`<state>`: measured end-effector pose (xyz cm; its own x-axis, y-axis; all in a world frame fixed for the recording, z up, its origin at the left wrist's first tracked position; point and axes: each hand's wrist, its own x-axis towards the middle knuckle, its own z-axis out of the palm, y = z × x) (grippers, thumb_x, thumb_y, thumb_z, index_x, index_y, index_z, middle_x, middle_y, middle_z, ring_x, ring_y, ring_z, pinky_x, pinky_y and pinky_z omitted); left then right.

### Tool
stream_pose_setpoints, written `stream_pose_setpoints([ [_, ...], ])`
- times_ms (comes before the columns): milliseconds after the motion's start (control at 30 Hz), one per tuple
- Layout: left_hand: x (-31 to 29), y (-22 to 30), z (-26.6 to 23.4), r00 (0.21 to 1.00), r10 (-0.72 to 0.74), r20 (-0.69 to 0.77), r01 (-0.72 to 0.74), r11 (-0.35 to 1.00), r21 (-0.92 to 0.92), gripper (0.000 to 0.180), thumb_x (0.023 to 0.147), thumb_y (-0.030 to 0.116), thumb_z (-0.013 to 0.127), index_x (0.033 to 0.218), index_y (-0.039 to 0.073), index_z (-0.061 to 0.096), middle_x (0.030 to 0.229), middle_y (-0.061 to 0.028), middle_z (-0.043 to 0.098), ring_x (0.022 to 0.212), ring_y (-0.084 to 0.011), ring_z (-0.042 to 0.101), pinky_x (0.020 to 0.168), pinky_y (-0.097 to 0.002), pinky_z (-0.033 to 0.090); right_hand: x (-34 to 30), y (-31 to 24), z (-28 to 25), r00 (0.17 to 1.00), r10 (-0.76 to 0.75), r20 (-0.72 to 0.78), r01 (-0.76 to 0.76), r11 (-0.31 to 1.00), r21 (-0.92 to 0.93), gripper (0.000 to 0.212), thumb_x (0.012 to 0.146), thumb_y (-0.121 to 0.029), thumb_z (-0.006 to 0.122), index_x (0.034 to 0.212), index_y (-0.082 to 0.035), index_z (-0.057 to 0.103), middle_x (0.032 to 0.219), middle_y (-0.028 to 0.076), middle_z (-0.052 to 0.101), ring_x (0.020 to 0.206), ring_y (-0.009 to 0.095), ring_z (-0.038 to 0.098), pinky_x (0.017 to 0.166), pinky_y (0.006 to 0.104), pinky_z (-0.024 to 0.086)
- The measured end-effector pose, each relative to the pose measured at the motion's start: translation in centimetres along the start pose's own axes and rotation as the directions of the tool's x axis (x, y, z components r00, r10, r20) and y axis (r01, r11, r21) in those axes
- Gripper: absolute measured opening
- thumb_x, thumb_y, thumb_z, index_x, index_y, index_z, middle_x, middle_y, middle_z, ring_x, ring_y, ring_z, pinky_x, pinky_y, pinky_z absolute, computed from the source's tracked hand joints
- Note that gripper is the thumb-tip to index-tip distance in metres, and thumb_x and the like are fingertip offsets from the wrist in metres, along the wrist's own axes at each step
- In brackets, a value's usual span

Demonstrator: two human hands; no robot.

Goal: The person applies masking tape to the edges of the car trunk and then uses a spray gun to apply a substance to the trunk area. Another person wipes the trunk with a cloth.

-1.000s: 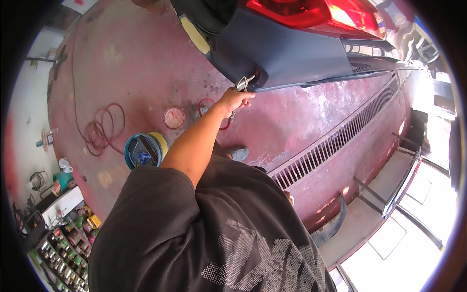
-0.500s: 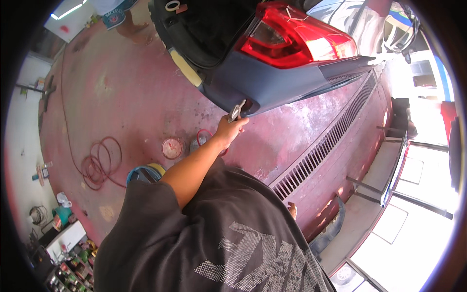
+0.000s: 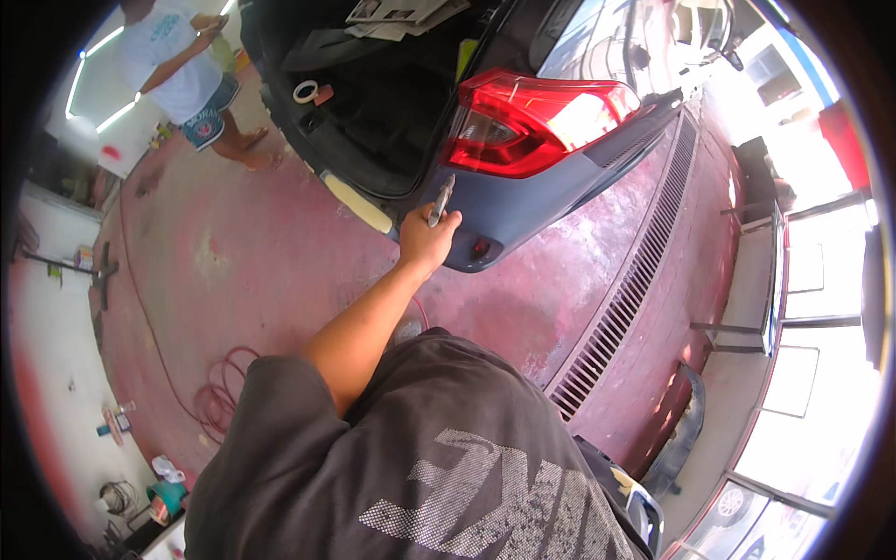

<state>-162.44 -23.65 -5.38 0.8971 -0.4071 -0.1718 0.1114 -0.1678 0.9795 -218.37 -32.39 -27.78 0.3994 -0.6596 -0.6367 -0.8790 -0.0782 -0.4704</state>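
Note:
My left hand (image 3: 428,240) is wrapped round a slim silver tool that looks like an air blow gun (image 3: 441,202). Its tip points up and away, close to the dark grey rear bumper (image 3: 485,205) of a car, just below the left edge of the red tail light (image 3: 546,121). I cannot tell whether it touches the panel. Below and right of the hand, a recess (image 3: 483,248) shows in the bumper corner. A red hose (image 3: 421,311) emerges behind my forearm. My right hand is out of sight.
The open boot (image 3: 364,121) holds a tape roll (image 3: 305,91) and newspapers (image 3: 411,11). A person (image 3: 177,70) stands at the far left. Coiled hose (image 3: 224,387) lies on the red floor. A floor grate (image 3: 635,280) runs along the right, beside a loose curved panel (image 3: 679,434).
My left hand has moved from the recess at the bumper corner up to below the tail light, still gripping the tool. The view has shifted, showing more boot and person; my right fingers have left it.

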Motion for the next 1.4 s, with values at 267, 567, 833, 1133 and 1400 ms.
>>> stream_pose_setpoints([
  [267, -4.0, 3.1, 8.0, 0.974, 0.193, 0.118, -0.216, 0.948, 0.234, 0.046, 0.096, 0.034, 0.083, 0.07, 0.007, 0.055, 0.063, -0.0029, 0.055, 0.06, -0.0155, 0.049, 0.06, -0.039, 0.043, -0.6, 2.8, -1.6, 0.998, 0.043, -0.035, -0.029, 0.945, 0.326, 0.028, 0.096, -0.018, 0.072, 0.12, -0.006, 0.081, 0.097, 0.013, 0.082, 0.087, 0.021, 0.077, 0.082, 0.0354, 0.059],
  [567, -2.8, 6.3, 20.7, 0.99, 0.091, 0.112, -0.12, 0.952, 0.281, 0.039, 0.096, 0.026, 0.079, 0.074, 0.006, 0.054, 0.065, -0.0055, 0.059, 0.061, -0.0208, 0.056, 0.061, -0.0426, 0.046, -5.3, 7.6, -3.9, 0.969, 0.236, -0.077, -0.19, 0.906, 0.378, 0.033, 0.089, -0.013, 0.071, 0.119, -0.007, 0.082, 0.093, 0.01, 0.081, 0.079, 0.019, 0.074, 0.078, 0.0344, 0.059],
  [833, -4.7, 6.3, 26.7, 0.998, -0.006, 0.058, -0.005, 0.982, 0.188, 0.029, 0.094, 0.023, 0.08, 0.08, 0.003, 0.063, 0.069, -0.0092, 0.064, 0.065, -0.0238, 0.063, 0.066, -0.0438, 0.051, -5.5, 14.8, -1.4, 0.951, 0.288, -0.112, -0.23, 0.902, 0.366, 0.019, 0.094, -0.018, 0.07, 0.105, -0.011, 0.085, 0.088, 0.009, 0.08, 0.082, 0.018, 0.074, 0.075, 0.0342, 0.058],
  [1133, -11.2, -7.8, 13.7, 0.96, -0.254, 0.115, 0.121, 0.752, 0.648, 0.022, 0.087, 0.013, 0.078, 0.076, 0.006, 0.06, 0.07, -0.0036, 0.062, 0.064, -0.0161, 0.057, 0.063, -0.0398, 0.047, 3.4, 8.7, -2.3, 0.947, 0.317, -0.056, -0.194, 0.699, 0.688, 0.024, 0.098, -0.021, 0.07, 0.11, -0.002, 0.079, 0.091, 0.011, 0.078, 0.086, 0.02, 0.072, 0.08, 0.0375, 0.057],
  [1400, -10.3, -16.7, 12.7, 0.887, -0.439, 0.139, 0.105, 0.488, 0.867, 0.034, 0.09, 0.028, 0.086, 0.08, 0.005, 0.064, 0.073, -0.0049, 0.066, 0.067, -0.019, 0.06, 0.068, -0.0408, 0.05, 1.1, -0.3, -1.8, 0.984, 0.175, -0.005, -0.166, 0.944, 0.287, 0.031, 0.098, -0.036, 0.069, 0.12, -0.016, 0.074, 0.117, 0.02, 0.077, 0.113, 0.042, 0.072, 0.098, 0.0511, 0.056],
])
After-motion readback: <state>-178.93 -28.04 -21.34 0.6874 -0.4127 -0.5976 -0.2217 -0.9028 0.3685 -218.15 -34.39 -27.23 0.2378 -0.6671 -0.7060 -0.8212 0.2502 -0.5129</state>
